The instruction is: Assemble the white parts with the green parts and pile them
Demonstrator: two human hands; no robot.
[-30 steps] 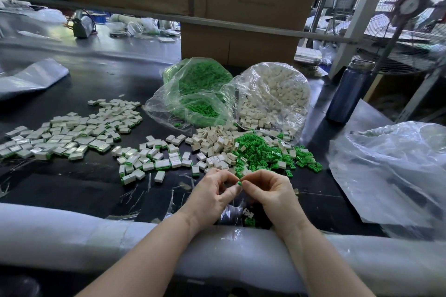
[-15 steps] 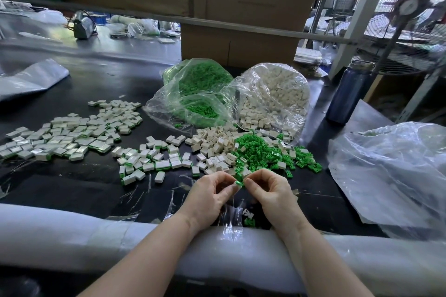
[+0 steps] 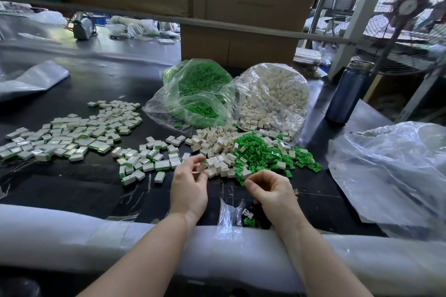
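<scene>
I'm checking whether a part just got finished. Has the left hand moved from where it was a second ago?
Yes. The left hand has parted from the right hand, shifting left and forward to the loose white parts.

Your loose white parts (image 3: 218,146), small open-faced rectangular shells, lie heaped just beyond your left fingertips (image 3: 201,159), some touching them. The green parts (image 3: 260,152), small clips, spread in a pile just past your right fingertips (image 3: 248,182). Assembled white-and-green pieces (image 3: 72,131) lie flat, scattered well left of your left fingers.
</scene>
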